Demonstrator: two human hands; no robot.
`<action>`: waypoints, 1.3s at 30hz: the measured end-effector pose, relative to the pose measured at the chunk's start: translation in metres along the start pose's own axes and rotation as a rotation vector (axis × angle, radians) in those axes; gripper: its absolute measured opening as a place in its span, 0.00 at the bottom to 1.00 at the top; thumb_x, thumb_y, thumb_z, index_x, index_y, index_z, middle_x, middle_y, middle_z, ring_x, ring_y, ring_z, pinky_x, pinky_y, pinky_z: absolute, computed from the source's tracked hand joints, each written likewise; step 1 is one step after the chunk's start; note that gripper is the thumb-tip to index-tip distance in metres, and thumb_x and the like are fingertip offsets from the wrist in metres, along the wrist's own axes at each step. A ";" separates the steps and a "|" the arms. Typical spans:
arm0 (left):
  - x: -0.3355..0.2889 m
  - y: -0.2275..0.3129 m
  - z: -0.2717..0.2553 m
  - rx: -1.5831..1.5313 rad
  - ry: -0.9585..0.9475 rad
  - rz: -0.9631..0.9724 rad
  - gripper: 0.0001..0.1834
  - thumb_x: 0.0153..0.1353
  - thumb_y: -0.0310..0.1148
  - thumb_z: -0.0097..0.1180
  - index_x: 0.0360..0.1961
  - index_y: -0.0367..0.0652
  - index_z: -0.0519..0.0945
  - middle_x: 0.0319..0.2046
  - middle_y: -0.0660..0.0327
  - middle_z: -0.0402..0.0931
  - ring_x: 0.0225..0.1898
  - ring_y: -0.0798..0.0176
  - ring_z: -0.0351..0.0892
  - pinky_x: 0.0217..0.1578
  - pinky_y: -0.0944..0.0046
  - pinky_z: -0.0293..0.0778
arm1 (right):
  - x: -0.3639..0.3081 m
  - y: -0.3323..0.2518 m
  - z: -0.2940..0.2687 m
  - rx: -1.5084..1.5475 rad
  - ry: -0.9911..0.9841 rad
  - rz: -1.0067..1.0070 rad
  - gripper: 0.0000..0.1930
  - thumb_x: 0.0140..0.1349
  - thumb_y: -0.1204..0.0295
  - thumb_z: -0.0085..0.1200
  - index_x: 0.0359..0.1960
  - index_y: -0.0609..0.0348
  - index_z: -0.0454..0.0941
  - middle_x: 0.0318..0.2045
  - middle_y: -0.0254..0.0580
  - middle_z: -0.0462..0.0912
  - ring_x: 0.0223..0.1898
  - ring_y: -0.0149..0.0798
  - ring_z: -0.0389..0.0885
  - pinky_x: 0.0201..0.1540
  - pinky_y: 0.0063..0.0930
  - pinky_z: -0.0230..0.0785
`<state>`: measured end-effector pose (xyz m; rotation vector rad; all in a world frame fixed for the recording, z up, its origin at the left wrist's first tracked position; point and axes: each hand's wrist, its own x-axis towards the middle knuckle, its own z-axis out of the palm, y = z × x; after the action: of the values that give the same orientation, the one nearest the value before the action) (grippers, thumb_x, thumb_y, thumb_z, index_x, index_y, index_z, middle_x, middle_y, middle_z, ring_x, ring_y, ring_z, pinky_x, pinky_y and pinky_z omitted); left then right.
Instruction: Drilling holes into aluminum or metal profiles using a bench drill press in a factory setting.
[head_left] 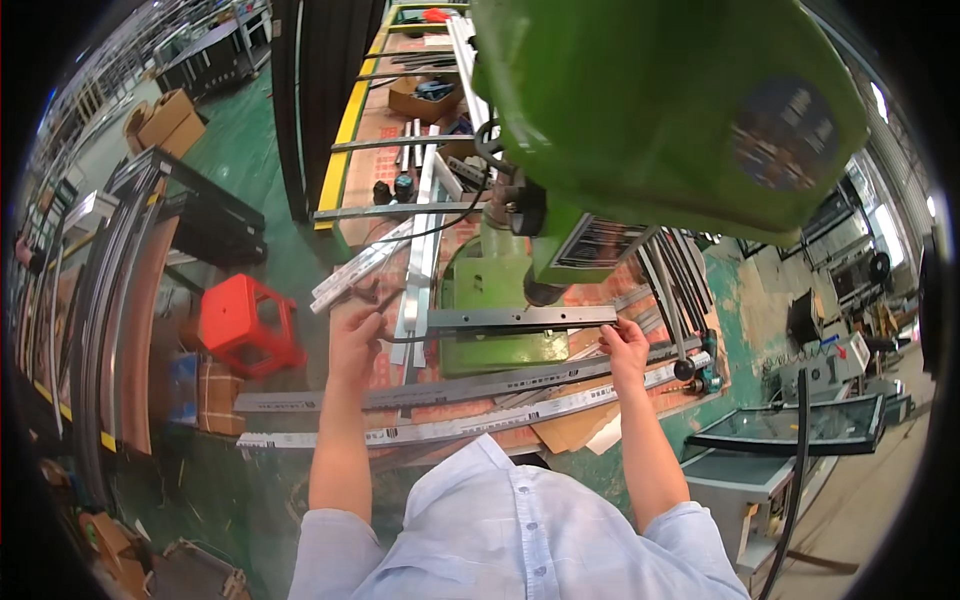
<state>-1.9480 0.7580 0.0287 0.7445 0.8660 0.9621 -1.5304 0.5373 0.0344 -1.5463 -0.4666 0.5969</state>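
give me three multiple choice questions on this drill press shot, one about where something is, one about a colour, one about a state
1. Where does the short metal bar lie?
A. on the green table of the drill press
B. on the floor by the stool
C. in a cardboard box

2. What colour is the plastic stool on the floor?
A. blue
B. red
C. white

3. How are the hands on the bar?
A. both hang clear of it
B. only one touches it
C. left hand at its left end, right hand at its right end

Answers:
1 A, the bar rests across the green table under the machine's head.
2 B, the stool to the person's left is plainly red.
3 C, each hand has its grip at one end of the bar.
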 end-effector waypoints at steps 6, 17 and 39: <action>-0.002 0.008 0.014 -0.117 0.122 0.039 0.08 0.72 0.29 0.55 0.51 0.49 0.76 0.35 0.67 0.81 0.35 0.69 0.82 0.30 0.68 0.74 | 0.006 -0.002 -0.008 -0.076 -0.046 0.000 0.15 0.64 0.74 0.65 0.51 0.64 0.80 0.36 0.35 0.86 0.32 0.27 0.82 0.35 0.21 0.76; -0.014 -0.042 0.050 -0.534 0.219 -0.171 0.10 0.76 0.34 0.50 0.53 0.45 0.74 0.43 0.63 0.80 0.43 0.64 0.81 0.41 0.64 0.76 | 0.011 -0.002 -0.016 -0.107 -0.091 0.025 0.13 0.67 0.76 0.63 0.51 0.61 0.77 0.35 0.34 0.83 0.32 0.24 0.80 0.33 0.18 0.73; -0.059 -0.085 -0.030 -0.520 -0.548 -0.440 0.13 0.67 0.17 0.60 0.52 0.31 0.76 0.43 0.52 0.84 0.45 0.63 0.84 0.47 0.64 0.81 | -0.024 -0.045 0.019 -0.423 0.258 0.167 0.16 0.74 0.76 0.53 0.61 0.59 0.73 0.47 0.40 0.85 0.43 0.35 0.86 0.45 0.27 0.82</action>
<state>-1.9600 0.6764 -0.0398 0.3131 0.2527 0.5076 -1.5585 0.5403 0.0812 -2.0507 -0.2775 0.4319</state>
